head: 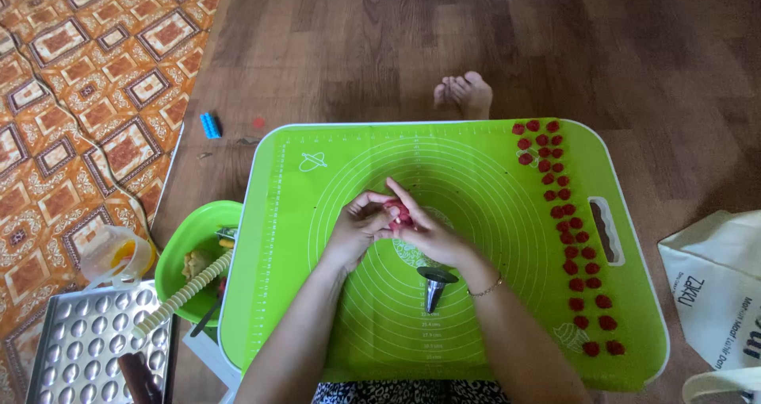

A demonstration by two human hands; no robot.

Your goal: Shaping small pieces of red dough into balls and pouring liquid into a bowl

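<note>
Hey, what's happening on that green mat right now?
A person sits on the floor at a green mat and works a small piece of red dough between the left hand and right hand. A dark metal cone lies by the right wrist. Rows of small red dough pieces line the mat's right side. A green bowl and a dimpled metal tray sit to the left.

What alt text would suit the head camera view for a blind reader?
Two hands, left and right, pinch a red dough piece over a green mat. Small red shaped pieces line its right side; a dark metal cone lies near the right wrist.
</note>
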